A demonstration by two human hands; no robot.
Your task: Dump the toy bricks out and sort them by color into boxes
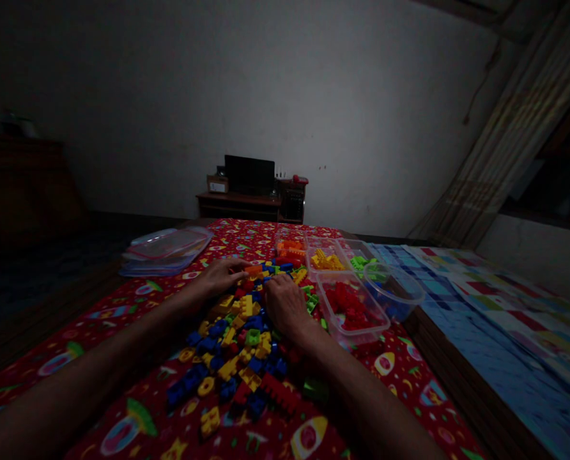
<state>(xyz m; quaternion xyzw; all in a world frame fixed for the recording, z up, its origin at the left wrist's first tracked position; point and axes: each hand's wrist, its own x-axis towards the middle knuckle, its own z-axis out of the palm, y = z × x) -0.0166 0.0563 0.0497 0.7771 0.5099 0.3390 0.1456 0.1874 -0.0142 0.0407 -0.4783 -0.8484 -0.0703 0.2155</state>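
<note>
A heap of plastic building bricks in blue, yellow, red, green and orange lies on a red patterned tablecloth. My left hand reaches across the far side of the heap, fingers extended toward an orange brick. My right hand rests knuckles-up on the bricks at the heap's right side, its fingers curled down into them; what they hold is hidden.
Clear plastic tubs stand to the right: red bricks, yellow bricks, orange bricks, green bricks, and a round tub with blue ones. Stacked lids lie at left. A blue checked mat lies beyond the table's right edge.
</note>
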